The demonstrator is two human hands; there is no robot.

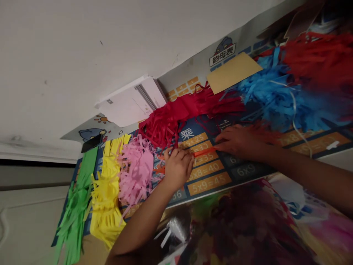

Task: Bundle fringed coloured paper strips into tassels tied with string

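Your left hand [178, 165] and right hand [239, 142] hold an orange paper strip [204, 151] stretched between them over a chart of sums [210, 184]. Leftward lie pink fringe [139, 167], yellow fringe [106, 193] and green fringe [78, 197]; beyond, dark red fringe [183, 106] and white paper [127, 105]; rightward, blue fringe [271, 90] and bright red fringe [321, 60].

Two bare hands show, one left hand [178, 163] and one right hand [237, 141], with one orange paper strip [204, 151] between them. Fringed paper lies in six further colours — one green bundle [78, 198], one yellow bundle [106, 198], one pink bundle [138, 171], one crimson bundle [183, 108], one blue heap [271, 94] and one bright red heap [321, 60]. There is one printed table cover [234, 173], bearing two cartoon birds [224, 45] and, between the hands, a column of five orange equation bars [211, 184]. Also counted: one black phone-like slab [92, 143], one white paper stack [129, 105], one tan card [234, 73] — and one white cord [294, 106].
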